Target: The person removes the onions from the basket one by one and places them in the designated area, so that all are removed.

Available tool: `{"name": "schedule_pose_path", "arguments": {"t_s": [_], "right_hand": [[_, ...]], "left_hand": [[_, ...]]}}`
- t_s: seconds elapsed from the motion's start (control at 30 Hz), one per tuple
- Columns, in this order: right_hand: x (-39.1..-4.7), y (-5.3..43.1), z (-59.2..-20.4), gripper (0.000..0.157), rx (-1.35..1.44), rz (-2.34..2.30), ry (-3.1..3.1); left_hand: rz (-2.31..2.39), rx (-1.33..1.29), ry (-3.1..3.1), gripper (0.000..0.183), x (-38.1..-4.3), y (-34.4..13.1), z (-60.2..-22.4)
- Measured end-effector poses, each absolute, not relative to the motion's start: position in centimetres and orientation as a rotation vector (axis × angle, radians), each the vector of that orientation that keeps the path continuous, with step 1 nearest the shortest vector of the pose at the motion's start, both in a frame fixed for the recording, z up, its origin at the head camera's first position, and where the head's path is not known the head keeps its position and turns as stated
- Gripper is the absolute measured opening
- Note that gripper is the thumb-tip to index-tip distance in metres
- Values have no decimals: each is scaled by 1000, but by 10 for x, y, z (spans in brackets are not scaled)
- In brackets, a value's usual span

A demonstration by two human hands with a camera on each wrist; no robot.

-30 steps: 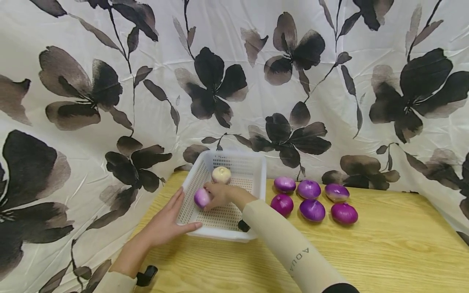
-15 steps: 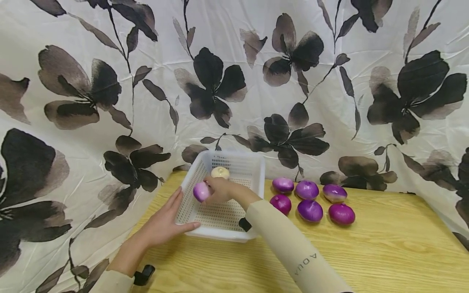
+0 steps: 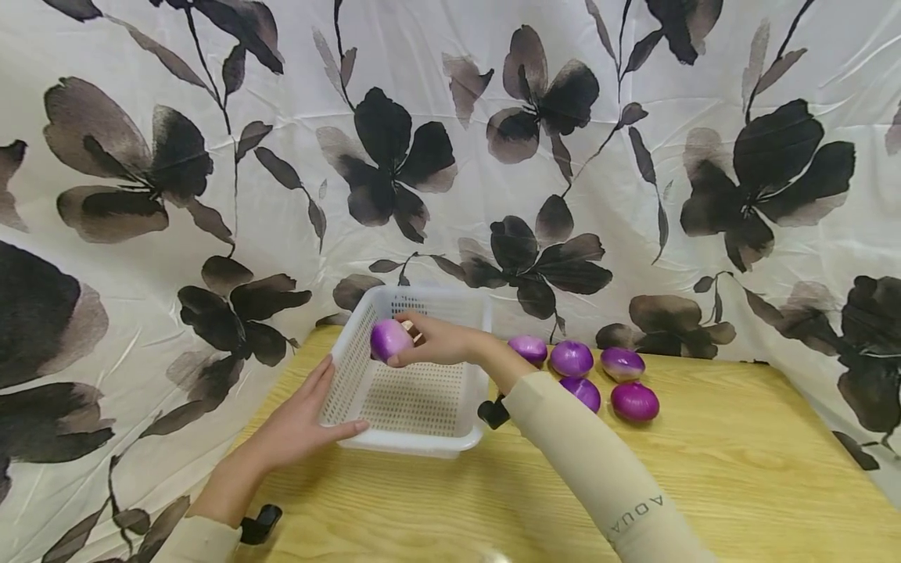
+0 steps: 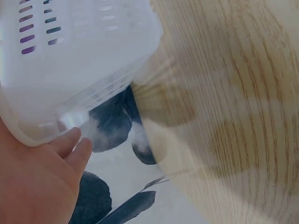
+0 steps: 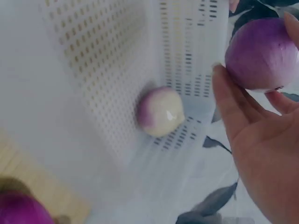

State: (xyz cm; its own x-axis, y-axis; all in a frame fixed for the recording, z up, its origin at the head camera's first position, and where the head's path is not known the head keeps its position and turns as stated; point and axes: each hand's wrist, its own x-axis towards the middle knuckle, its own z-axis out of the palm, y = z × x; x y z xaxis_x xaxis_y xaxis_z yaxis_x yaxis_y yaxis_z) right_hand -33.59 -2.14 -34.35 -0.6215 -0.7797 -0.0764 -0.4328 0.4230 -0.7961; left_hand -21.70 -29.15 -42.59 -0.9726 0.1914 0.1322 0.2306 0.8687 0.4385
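Note:
My right hand [image 3: 446, 344] grips a purple onion [image 3: 389, 340] over the white perforated basket [image 3: 404, 442]. In the right wrist view, thumb and fingers sit around that onion [image 5: 261, 56]. A pale onion with a purple side [image 5: 161, 112] lies inside the basket; in the head view the right hand mostly hides it. My left hand [image 3: 296, 426] rests at the basket's front left corner, its fingers straight along the left side and its thumb on the front rim. The left wrist view shows these fingertips at the basket's outer edge [image 4: 28, 140].
Several purple onions stand in two rows right of the basket, among them a magenta one [image 3: 635, 401] and a violet one [image 3: 572, 359]. My right forearm covers part of the front row. A floral cloth [image 3: 450, 156] hangs behind the wooden table [image 3: 704, 469].
My right hand has lifted the purple onion from low in the basket up toward its far side. My left hand keeps its place at the corner. The head view has shifted slightly.

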Motion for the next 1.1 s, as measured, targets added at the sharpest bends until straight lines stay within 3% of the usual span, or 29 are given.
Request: {"name": "schedule_pose_path", "arguments": {"t_s": [0.23,1.1], "right_hand": [[-324,-2,-352,73,-967,-1280,2147],[-284,97,-382,77,-889,-1388,2440]], "left_hand": [[-724,-336,-2947,124,-216,-291,-427],[-745,-350,-2944,124,-217,-290,-425]]}}
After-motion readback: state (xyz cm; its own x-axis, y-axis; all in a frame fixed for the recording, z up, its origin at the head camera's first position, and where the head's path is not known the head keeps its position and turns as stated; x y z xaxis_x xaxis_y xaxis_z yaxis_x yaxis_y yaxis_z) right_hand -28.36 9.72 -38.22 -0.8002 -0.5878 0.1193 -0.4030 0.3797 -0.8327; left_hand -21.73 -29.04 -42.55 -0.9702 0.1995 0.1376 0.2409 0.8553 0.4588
